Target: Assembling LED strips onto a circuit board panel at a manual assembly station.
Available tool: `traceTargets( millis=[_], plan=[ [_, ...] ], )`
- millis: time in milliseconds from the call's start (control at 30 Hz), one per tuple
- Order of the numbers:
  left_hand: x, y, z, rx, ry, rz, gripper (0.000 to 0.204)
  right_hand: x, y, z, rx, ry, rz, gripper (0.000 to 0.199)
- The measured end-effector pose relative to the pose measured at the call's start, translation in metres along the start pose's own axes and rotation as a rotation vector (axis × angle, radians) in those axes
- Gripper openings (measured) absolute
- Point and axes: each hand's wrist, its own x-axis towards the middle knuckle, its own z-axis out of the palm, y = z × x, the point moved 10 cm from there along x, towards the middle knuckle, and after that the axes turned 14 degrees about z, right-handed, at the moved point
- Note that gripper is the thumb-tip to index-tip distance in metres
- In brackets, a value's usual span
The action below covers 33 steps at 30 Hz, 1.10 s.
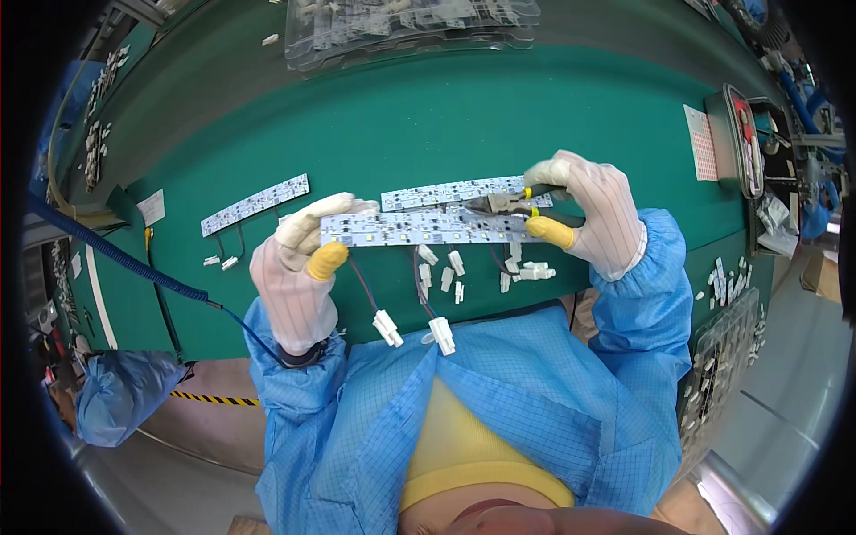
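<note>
Cutters at the end of a light strip

The left hand [299,267], gloved with a yellow thumb tip, is closed on the left end of a long white light strip [428,229], thumb beneath and fingers over the top edge. The right hand [593,214] is wrapped around a small pair of cutters [504,203] with yellow-tipped handles, and the nose of the tool lies at the strip's right end, touching it or just above; I cannot tell whether the blades have closed on anything. The strip is held just above the green surface [428,125], near its front edge. Two wires hang from the strip toward the person, each ending in a white plug [388,327]. Loose white connectors [450,272] lie just below the strip, a second strip [450,192] lies just behind it, and a third [254,203] sits to its left.

As a judgement: the blades are close to the board's small parts, so a slight slip could nick one. The strip is gripped at one end only, so pressure from the tool could twist it. A cut piece could fly among the loose connectors
</note>
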Motion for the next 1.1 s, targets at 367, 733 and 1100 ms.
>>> traceTargets(
  millis=[367, 733, 1100],
  plan=[
    [-0.004, 0.005, 0.014, -0.006, -0.043, 0.011, 0.049, 0.014, -0.053, 0.013, -0.079, 0.031, -0.067, 0.056],
    [-0.003, 0.005, 0.013, 0.096, -0.096, 0.034, 0.051, 0.023, -0.014, 0.006, 0.084, 0.084, 0.077, 0.032],
    [0.000, 0.005, -0.009, -0.162, 0.072, 0.033, 0.053, -0.010, 0.091, -0.031, -0.684, 0.336, 0.231, 0.059]
  ],
)
